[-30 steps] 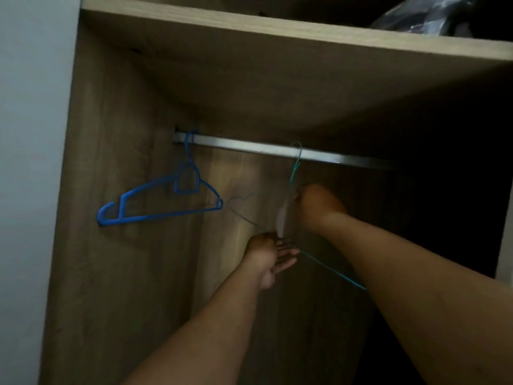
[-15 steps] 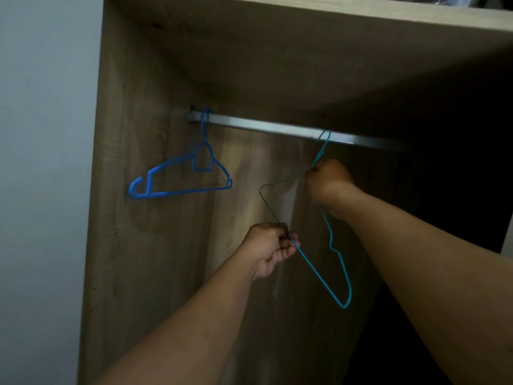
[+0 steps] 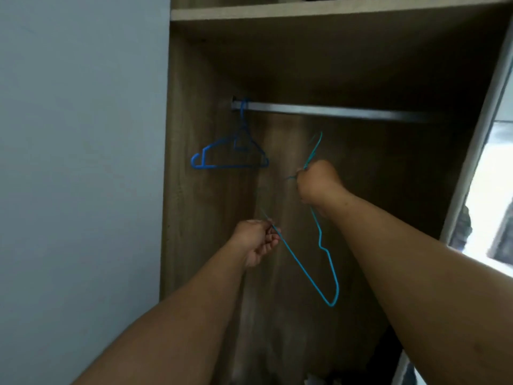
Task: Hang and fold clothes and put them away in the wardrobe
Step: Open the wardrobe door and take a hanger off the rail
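You have the teal wire hanger (image 3: 329, 269) off the rail, held free in the air in front of the wardrobe's back panel, its hook pointing up toward 12 o'clock, just below the rail (image 3: 347, 111) and not touching it. Your right hand (image 3: 317, 180) is curled around the neck just under the hook; your left hand (image 3: 256, 240), at 8 o'clock from the right, pinches the hanger's long straight bar, so the frame hangs tilted with its far shoulder down at 6 o'clock.

At 10 o'clock from the wire hanger, the blue plastic hanger (image 3: 229, 155) hangs bare at the left end of the rail, close to the wardrobe (image 3: 200, 204) side wall.

By my judgement you are early in the task: a hanger is fetched, but no garment shows on either hanger or on the rail, and nothing folded shows here. Dressing the hanger, hanging it and the folding are all left.

No brand, label or writing can be read anywhere.
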